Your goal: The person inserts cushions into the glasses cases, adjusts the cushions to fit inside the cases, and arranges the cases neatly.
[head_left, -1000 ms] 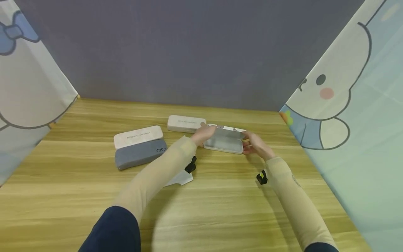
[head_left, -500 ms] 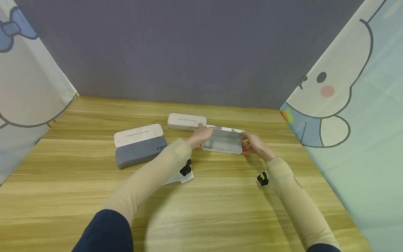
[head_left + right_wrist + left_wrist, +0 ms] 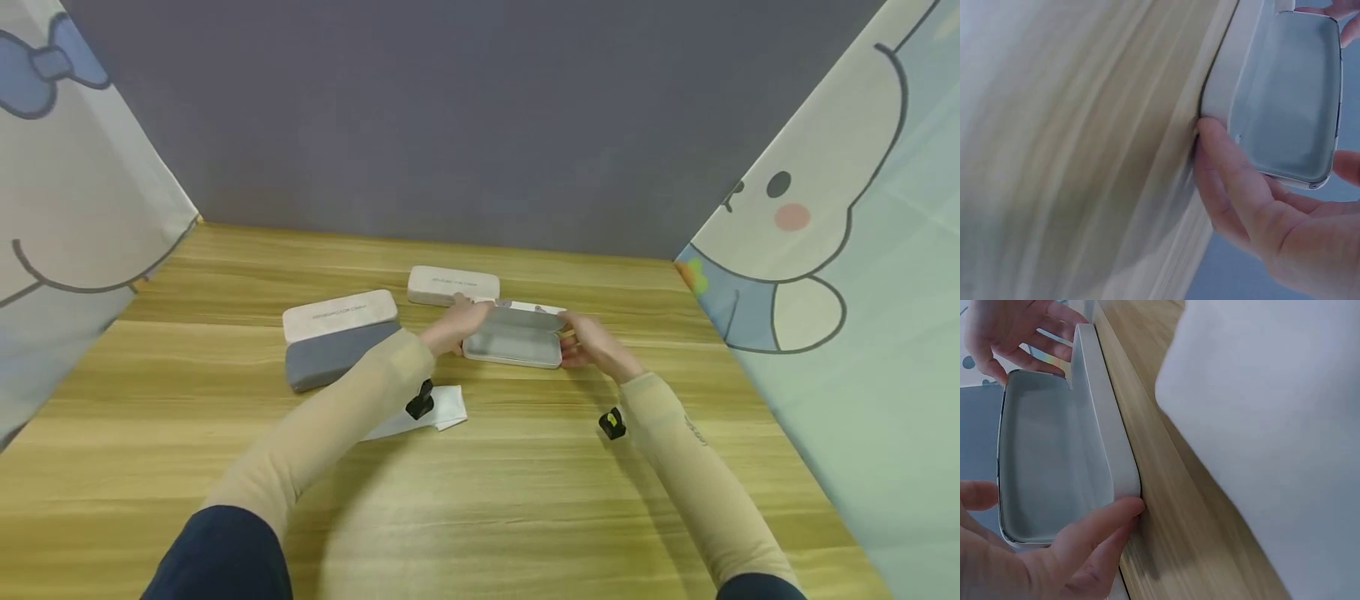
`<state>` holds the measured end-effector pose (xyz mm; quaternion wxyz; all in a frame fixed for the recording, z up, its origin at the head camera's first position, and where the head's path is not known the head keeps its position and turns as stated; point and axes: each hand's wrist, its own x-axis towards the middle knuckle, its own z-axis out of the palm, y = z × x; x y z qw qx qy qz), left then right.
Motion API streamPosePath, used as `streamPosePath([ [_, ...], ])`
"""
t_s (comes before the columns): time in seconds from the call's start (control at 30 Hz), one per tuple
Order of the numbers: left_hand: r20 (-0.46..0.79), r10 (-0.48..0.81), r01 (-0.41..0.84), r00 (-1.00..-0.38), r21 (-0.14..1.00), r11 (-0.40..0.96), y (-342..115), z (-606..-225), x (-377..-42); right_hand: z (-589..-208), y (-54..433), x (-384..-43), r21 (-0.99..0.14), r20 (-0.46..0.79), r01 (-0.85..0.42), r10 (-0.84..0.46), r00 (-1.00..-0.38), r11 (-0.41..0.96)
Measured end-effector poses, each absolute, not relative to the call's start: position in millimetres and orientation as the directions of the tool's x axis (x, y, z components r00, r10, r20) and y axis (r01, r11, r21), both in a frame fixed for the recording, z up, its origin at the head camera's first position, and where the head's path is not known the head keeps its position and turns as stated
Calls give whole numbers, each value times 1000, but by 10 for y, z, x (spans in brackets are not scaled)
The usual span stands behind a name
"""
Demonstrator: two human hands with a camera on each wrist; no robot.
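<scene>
An open glasses case (image 3: 512,343), white outside with a grey lining, lies between both hands toward the back of the table. Its raised lid shows a patterned outer edge. My left hand (image 3: 457,325) grips the left end, thumb at the lid and fingers at the base, as the left wrist view shows up close. At the opposite end my right hand (image 3: 596,343) holds the case the same way. In the right wrist view, fingertips (image 3: 1213,128) press the base's side near the table and the thumb touches the lid edge. No glasses show inside the case.
Behind the left hand sits a closed white glasses case (image 3: 453,283). Another white case (image 3: 341,315) and a grey-blue case (image 3: 337,354) lie side by side at left. A white cloth (image 3: 448,407) is partly under the left forearm. A grey wall (image 3: 450,125) bounds the back.
Both hands have slid the open case leftward along the table, closer to the closed white case behind. More of the white cloth shows. The grip at each end looks unchanged.
</scene>
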<state>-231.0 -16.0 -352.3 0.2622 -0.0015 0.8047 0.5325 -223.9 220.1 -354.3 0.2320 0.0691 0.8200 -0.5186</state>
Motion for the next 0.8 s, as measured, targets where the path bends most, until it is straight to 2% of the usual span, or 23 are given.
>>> streamPosePath([
  [0.3, -475, 264, -333, -839, 834, 440, -257, -3427, -2318, -3528, 2301, -2332, -810, -493, 385, -158, -855, 443],
  [0.47, -416, 312, -247, -854, 853, 461, -455, -3307, -2213, -3394, 2261, -2270, -777, -469, 369, -78, -880, 510],
  [0.57, -372, 315, -169, -873, 838, 519, -634, -3242, -2105, -3278, 2205, -2204, -753, -427, 329, -42, -903, 569],
  [0.8, -274, 252, -42, -928, 748, 662, -1065, -3048, -1812, -3097, 2132, -2105, -721, -322, 178, -97, -942, 670],
])
